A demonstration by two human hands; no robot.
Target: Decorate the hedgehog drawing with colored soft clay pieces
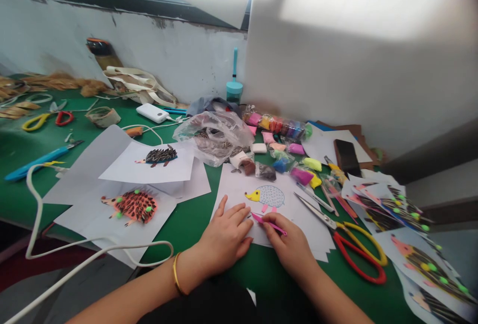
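On a white paper sheet is a hedgehog picture with a blue-outlined body, a yellow face and pink feet. My left hand lies flat on the sheet below it, fingers spread and holding nothing. A pink pointed modelling-clay tool is pinched in my right hand, its tip just under the picture near my left fingertips. A tiny dark bit shows by that tip, too small to name.
Scissors lie right of the sheet, near finished hedgehog pictures. Coloured clay packets and a plastic bag of seeds are behind it. Two seed-covered hedgehogs, a white cable and a blue craft knife lie left.
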